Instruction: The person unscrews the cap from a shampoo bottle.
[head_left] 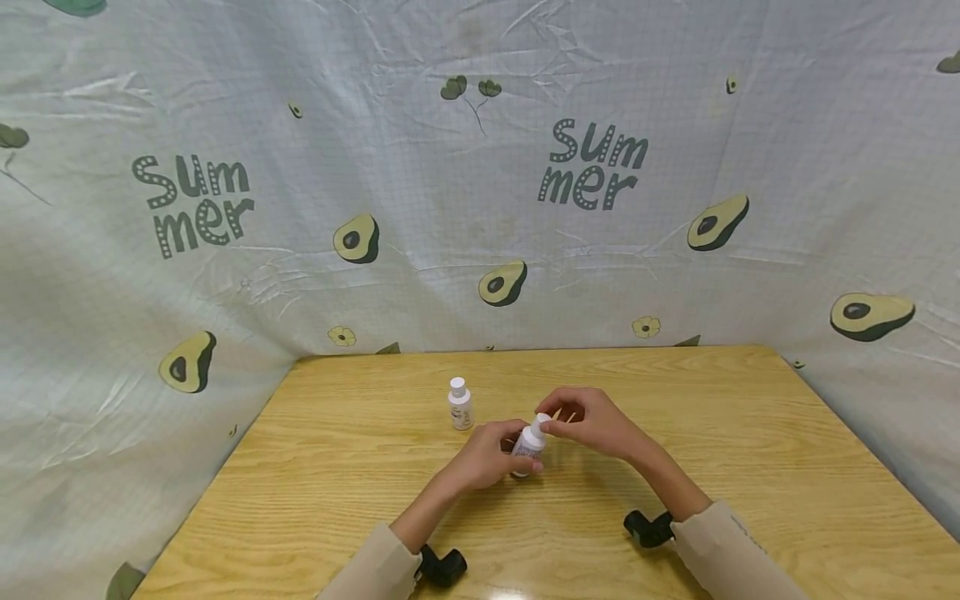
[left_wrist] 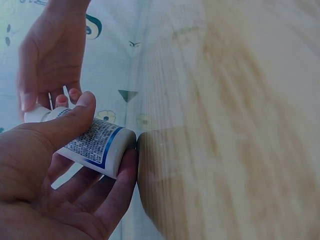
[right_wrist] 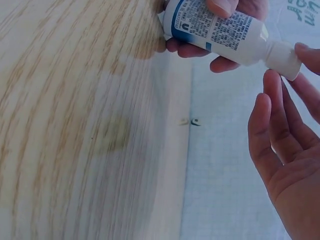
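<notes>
A small white bottle with a printed label is tilted just above the table in the head view. My left hand grips its body, thumb on one side and fingers round the other. At the top, my right hand pinches the white cap between thumb and fingertips. The cap sits on the bottle's neck. In the left wrist view the label shows dense print and a blue border near the base. A second white bottle, capped, stands upright behind the left hand.
The wooden table extends on both sides of the hands. A pale cloth printed with avocados and lettering hangs behind it and along its sides. Black devices are at both wrists.
</notes>
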